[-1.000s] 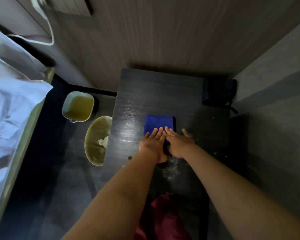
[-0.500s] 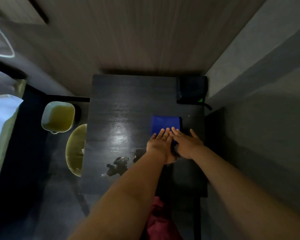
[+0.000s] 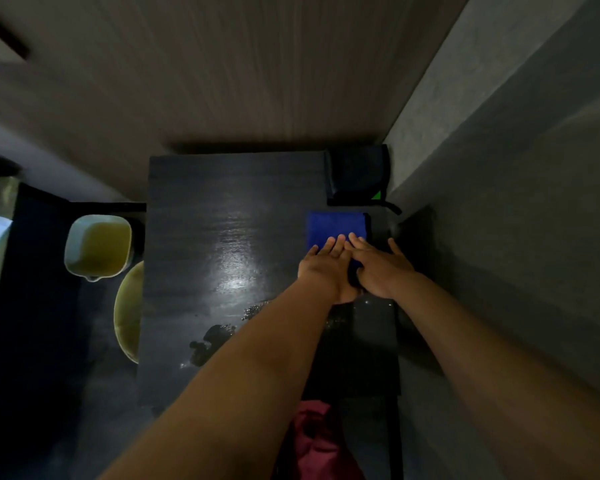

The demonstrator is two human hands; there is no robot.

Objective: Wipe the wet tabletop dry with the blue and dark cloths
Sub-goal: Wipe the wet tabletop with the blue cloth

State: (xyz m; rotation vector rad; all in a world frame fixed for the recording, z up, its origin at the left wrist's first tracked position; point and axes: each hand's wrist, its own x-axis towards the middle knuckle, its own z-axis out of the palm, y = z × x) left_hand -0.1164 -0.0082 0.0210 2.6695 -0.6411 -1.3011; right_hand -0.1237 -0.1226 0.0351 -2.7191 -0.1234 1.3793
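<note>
Both hands, left hand [image 3: 326, 268] and right hand [image 3: 381, 268], spread flat on blue cloth [image 3: 336, 226]. Tabletop [image 3: 222, 209] approx. half dry; puddle [image 3: 212, 341] at near-left edge remains.

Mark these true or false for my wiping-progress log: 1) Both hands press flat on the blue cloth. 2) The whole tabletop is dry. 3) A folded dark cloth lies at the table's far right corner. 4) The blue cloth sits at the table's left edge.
1) True: left hand and right hand lie flat on the blue folded cloth.
2) False: puddles remain on the dark wooden tabletop.
3) True: folded dark cloth.
4) False: it sits near the right edge.
</note>
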